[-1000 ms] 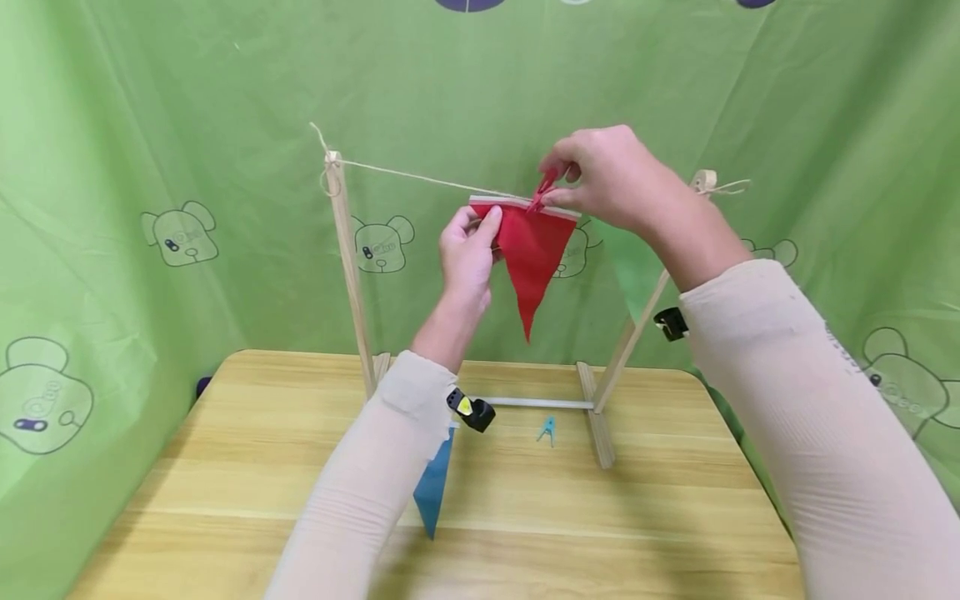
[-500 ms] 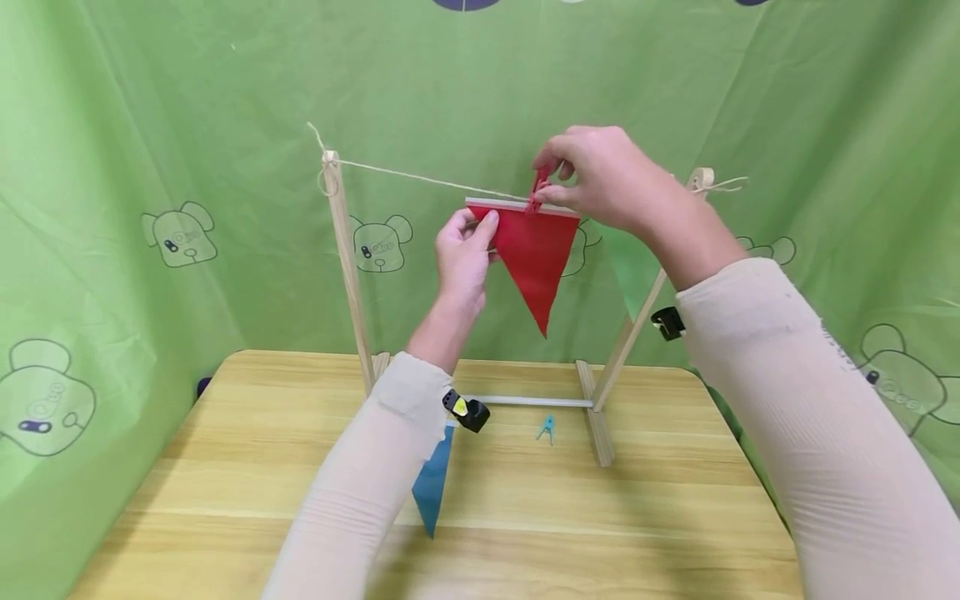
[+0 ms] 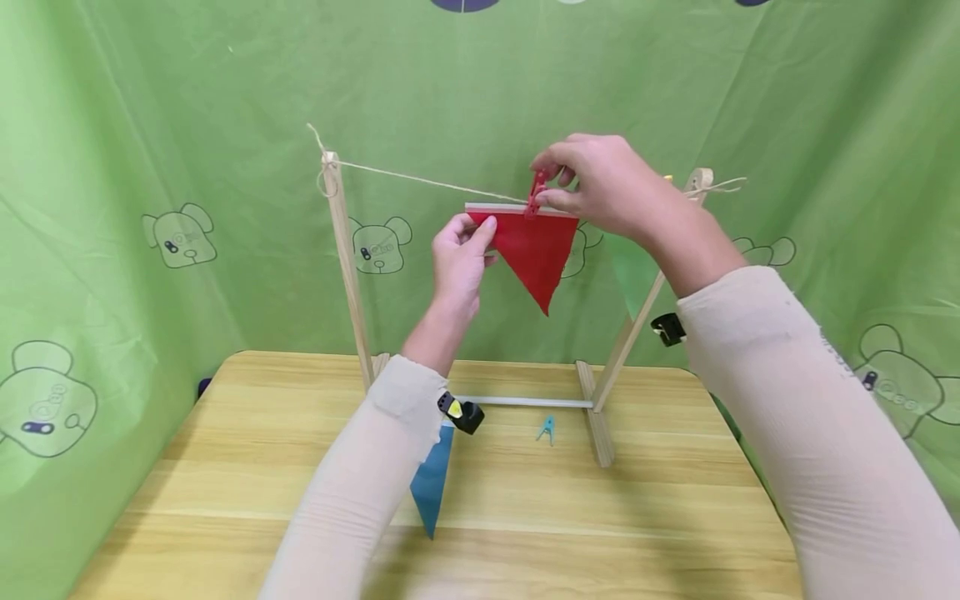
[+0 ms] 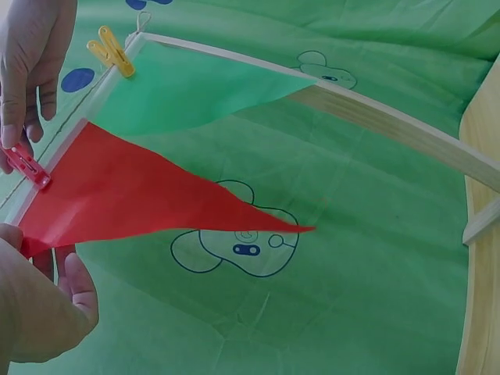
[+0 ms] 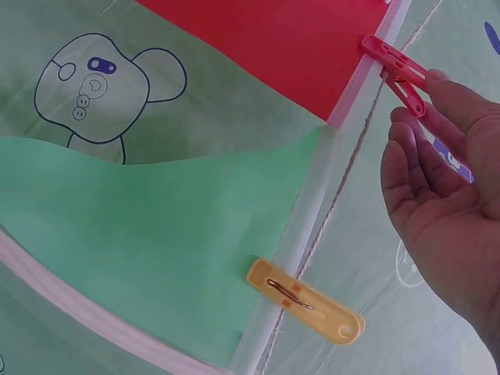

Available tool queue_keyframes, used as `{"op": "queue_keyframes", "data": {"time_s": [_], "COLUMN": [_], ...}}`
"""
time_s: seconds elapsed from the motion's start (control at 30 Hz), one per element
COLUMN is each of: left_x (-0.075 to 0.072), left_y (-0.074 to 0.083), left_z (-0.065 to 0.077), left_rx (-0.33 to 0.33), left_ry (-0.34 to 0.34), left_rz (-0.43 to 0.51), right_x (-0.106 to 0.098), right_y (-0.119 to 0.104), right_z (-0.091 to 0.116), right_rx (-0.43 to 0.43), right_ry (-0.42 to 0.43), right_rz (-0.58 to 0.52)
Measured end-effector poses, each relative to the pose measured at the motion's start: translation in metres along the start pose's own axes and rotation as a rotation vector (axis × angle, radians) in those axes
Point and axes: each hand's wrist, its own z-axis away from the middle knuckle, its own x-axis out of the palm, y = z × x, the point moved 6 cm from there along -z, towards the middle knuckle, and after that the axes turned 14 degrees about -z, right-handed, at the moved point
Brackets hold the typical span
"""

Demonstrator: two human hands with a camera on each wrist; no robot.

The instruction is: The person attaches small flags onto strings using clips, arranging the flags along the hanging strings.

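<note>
A red triangular pennant [image 3: 536,250] with a white top band hangs point down at the string [image 3: 427,179]. My left hand [image 3: 459,258] pinches its upper left corner between thumb and fingers. With thumb and fingers my right hand [image 3: 600,183] holds a red clothespin [image 3: 535,196], whose jaws sit over the pennant's band at the string. In the right wrist view a green pennant [image 5: 156,242] hangs beside the red one, with a yellow clothespin [image 5: 305,301] over its band and the string.
Wooden posts, the left post [image 3: 348,267] and the right post [image 3: 637,308], carry the string above the table [image 3: 600,533]. A blue clothespin [image 3: 547,429] lies near the stand's crossbar [image 3: 525,402]. A blue pennant [image 3: 431,483] lies partly behind the left forearm.
The red pennant's cloth has smoothed out, and its tip has swung right and up. The left hand has shifted slightly left and down. The right hand still holds the red clothespin.
</note>
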Motion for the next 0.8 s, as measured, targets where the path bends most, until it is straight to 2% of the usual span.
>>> {"op": "queue_keyframes", "data": {"time_s": [0.43,0.8], "left_x": [-0.002,-0.002], "left_y": [0.003,0.000], "left_z": [0.000,0.001], "left_rx": [0.016,0.014], "left_ry": [-0.018,-0.044], "left_rz": [-0.015,-0.039], "right_x": [0.002,0.002], "right_y": [0.003,0.007], "right_z": [0.000,0.011], "right_rx": [0.012,-0.010], "right_ry": [-0.012,0.047], "right_rz": [-0.020,-0.077]}}
